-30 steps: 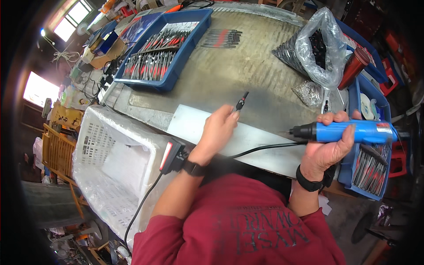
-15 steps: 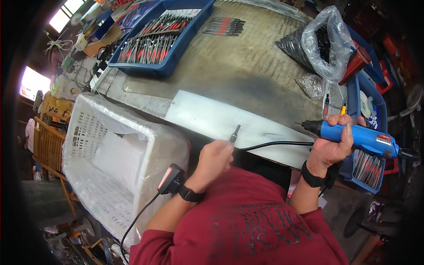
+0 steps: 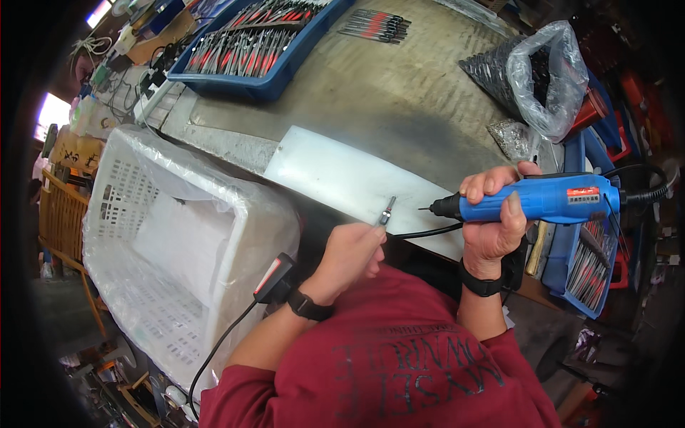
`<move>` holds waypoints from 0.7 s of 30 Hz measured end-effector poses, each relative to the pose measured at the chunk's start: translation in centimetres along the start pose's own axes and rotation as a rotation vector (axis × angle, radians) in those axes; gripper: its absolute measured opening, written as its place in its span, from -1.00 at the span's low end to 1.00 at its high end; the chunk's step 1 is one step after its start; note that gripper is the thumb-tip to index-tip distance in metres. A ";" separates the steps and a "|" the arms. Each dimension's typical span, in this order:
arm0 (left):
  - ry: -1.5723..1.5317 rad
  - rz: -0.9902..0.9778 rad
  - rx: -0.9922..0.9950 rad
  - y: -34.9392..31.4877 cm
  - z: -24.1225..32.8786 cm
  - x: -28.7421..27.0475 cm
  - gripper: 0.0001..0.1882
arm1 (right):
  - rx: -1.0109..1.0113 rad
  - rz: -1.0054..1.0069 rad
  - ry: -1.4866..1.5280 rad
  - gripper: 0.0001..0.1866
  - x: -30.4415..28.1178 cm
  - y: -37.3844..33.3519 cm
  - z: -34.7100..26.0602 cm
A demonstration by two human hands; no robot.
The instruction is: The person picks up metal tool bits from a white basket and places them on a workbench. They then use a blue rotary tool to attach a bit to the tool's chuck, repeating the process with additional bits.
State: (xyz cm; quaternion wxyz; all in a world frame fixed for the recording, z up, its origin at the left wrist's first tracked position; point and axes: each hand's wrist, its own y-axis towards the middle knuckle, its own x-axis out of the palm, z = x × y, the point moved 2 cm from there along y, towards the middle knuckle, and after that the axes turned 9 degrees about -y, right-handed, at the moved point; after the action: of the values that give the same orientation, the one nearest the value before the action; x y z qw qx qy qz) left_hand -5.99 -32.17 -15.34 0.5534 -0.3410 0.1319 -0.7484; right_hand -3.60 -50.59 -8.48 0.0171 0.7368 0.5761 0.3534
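The board [image 3: 321,167] lies along the near edge of the table [image 3: 399,93]. Left of the board stands a crate [image 3: 239,214]; behind its left end sits a tray [image 3: 228,86] of tools, and farther back a row of tools [image 3: 372,26]. Behind the board's right part are an open bag [image 3: 549,125] and a packet [image 3: 510,139]; right of it, a second tray [image 3: 576,305]. The left hand [image 3: 353,253] holds a handpiece [image 3: 387,212] at its near edge, the right hand [image 3: 492,239] a power driver [image 3: 556,200] by its right end.

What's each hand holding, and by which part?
Left hand: slim rod-like piece, by its near end. Right hand: blue power screwdriver, by its body's front.
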 end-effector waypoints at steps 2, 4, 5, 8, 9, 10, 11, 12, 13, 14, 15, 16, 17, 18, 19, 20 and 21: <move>0.011 -0.009 -0.012 0.0 0.1 0.0 -0.75 | 0.027 -0.054 0.015 -0.46 0.7 -0.2 0.4; 0.020 -0.013 -0.024 0.0 0.1 0.1 -0.74 | 0.057 -0.097 0.038 -0.45 1.3 -0.3 0.8; 0.024 -0.013 -0.028 0.0 0.1 0.1 -0.74 | 0.081 -0.098 0.032 -0.45 1.6 -0.4 0.9; 0.033 -0.018 -0.046 0.0 0.2 0.2 -0.74 | 0.129 -0.129 -0.018 -0.47 2.4 -0.6 0.9; 0.038 -0.016 -0.052 0.1 0.2 0.2 -0.74 | 0.128 -0.132 -0.017 -0.47 2.6 -0.6 1.0; 0.035 -0.024 -0.052 0.1 0.3 0.2 -0.73 | 0.127 -0.134 -0.016 -0.47 2.9 -0.6 1.1; 0.035 -0.026 -0.053 0.1 0.3 0.2 -0.73 | 0.126 -0.135 -0.014 -0.48 3.0 -0.7 1.2; 0.040 -0.022 -0.057 0.1 0.3 0.1 -0.73 | 0.138 -0.142 -0.012 -0.47 3.2 -0.7 1.3; 0.028 -0.032 -0.059 0.1 0.3 0.1 -0.73 | 0.149 -0.149 -0.010 -0.47 3.3 -0.7 1.4; 0.021 -0.035 -0.064 0.1 0.3 0.1 -0.73 | 0.160 -0.155 -0.007 -0.47 3.4 -0.6 1.5; 0.013 -0.037 -0.065 0.1 0.3 0.1 -0.73 | 0.159 -0.157 -0.008 -0.46 3.5 -0.6 1.6; 0.013 -0.041 -0.067 0.1 0.2 0.1 -0.73 | 0.158 -0.159 -0.009 -0.45 3.6 -0.6 1.6; 0.012 -0.043 -0.064 0.2 0.2 0.0 -0.73 | 0.158 -0.159 0.001 -0.45 3.7 -0.6 1.7; 0.009 -0.037 -0.072 0.2 0.2 -0.1 -0.74 | 0.164 -0.171 -0.003 -0.44 3.8 -0.6 1.7; -0.005 -0.047 -0.059 0.1 0.2 -0.1 -0.73 | 0.171 -0.181 0.002 -0.44 3.9 -0.6 1.7; -0.021 -0.049 -0.056 0.1 0.1 0.0 -0.73 | 0.177 -0.189 0.016 -0.43 4.1 -0.6 1.7; -0.036 -0.046 -0.056 0.1 0.1 0.0 -0.73 | 0.179 -0.197 0.005 -0.43 4.2 -0.6 1.7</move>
State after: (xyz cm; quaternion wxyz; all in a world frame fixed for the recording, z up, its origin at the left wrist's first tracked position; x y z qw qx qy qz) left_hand -5.87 -32.20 -15.35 0.5284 -0.3729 0.1350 -0.7507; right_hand -2.84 -46.12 -7.96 -0.0157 0.6742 0.6751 0.2990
